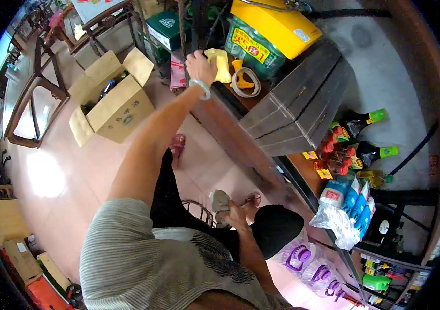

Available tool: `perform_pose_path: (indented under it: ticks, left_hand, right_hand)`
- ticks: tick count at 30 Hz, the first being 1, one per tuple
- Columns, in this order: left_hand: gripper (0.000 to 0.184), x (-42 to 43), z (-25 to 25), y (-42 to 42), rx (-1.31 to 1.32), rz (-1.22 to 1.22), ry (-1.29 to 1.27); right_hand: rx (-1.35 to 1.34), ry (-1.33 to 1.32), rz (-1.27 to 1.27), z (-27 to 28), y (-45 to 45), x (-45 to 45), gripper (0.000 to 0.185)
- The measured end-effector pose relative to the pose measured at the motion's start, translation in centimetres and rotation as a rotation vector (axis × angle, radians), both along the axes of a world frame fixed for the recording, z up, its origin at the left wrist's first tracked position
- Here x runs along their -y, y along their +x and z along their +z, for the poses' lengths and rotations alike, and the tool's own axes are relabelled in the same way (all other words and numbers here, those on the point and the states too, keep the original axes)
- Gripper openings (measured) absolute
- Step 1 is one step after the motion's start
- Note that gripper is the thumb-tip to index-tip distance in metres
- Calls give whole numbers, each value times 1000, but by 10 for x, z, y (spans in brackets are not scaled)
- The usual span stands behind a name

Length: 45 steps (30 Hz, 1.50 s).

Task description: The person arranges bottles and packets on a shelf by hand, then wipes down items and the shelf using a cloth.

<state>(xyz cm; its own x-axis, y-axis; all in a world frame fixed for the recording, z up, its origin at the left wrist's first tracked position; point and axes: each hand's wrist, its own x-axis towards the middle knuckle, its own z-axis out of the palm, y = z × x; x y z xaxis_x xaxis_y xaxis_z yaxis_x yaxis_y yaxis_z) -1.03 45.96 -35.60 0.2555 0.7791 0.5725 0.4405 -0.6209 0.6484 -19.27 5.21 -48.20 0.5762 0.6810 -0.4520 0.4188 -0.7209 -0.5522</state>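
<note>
My left hand [201, 68], with a pale bangle on its wrist, reaches out to the corner of a wooden shelf [220, 121]. Its fingers look curled over the edge there, the fingertips partly hidden. Right beside the thumb lies a soft yellow packet or cloth [222, 65]; whether the hand grips it too is unclear. A roll of tape [246, 83] and an orange-yellow tool handle [237, 65] sit nearby on the shelf. Down by my knees, my right hand [236, 216] is closed around a crumpled grey rag [220, 201], which sticks out beyond the fingers.
An open cardboard box [122, 111] with bottles stands on the tiled floor. The shelf holds a dark wooden box [302, 98], a yellow case [277, 26], sauce bottles [369, 117] and blue-white packets [352, 199]. Purple-capped jugs [300, 256] stand below. A wire frame [196, 211] is near my legs.
</note>
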Motion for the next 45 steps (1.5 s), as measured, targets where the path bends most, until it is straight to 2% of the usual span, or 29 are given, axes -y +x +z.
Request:
perform_pose_path:
  ticks: [2, 4, 8, 10, 15, 16, 18, 21, 24, 27, 30, 31, 35, 38, 39, 42, 45]
  left_hand:
    - [52, 19, 4, -17, -188, -108, 33]
    - [50, 41, 7, -31, -378, -202, -8]
    - [44, 35, -3, -33, -384, -258, 41]
    - [41, 26, -2, -32, -412, -271, 27]
    - [38, -11, 1, -43, -385, -382, 123]
    - [41, -17, -3, -43, -403, -313, 116]
    - [45, -38, -22, -42, -255, -403, 150]
    - [46, -48, -32, -36, -217, -425, 203]
    - [46, -45, -27, -33, -332, -378, 144]
    - [45, -31, -14, -32, -186, -358, 16]
    - [45, -26, -5, -26, -71, -380, -7]
    - [43, -23, 3, -26, -99, -390, -45]
    - [46, -26, -1, -15, -105, -466, 268]
    - [47, -22, 3, -21, -275, -427, 269]
    - [46, -21, 4, -19, -296, -328, 175]
    - [45, -34, -6, -11, -145, -296, 81]
    - [44, -43, -6, -8, -197, -298, 73]
  right_hand:
    - [-58, -49, -3, 20, 4, -9, 52]
    - [-82, -46, -8, 13, 4, -6, 52]
    - [-30, -26, 15, 6, 3, -1, 52]
    - [-68, -5, 3, 27, 4, -8, 52]
    - [-111, -67, 13, 33, 5, -11, 52]
    - [-92, -37, 6, 25, 4, -8, 52]
    - [-69, -29, 10, 18, 4, -5, 51]
    - [-73, -69, 33, 19, 5, -7, 51]
    - [-84, -75, 44, 24, 6, -9, 52]
    - [-47, -76, 77, 13, 5, -7, 53]
    - [-24, -46, 81, 14, 4, -8, 54]
    - [-29, -54, 78, 13, 4, -8, 54]
    - [-9, -76, 67, 7, 3, -8, 54]
    - [8, -26, 66, 17, 4, -10, 53]
    - [6, -24, 59, 17, 5, -10, 52]
    - [-11, -24, 43, 16, 3, -9, 51]
    - [-20, -17, 49, 3, 4, -5, 50]
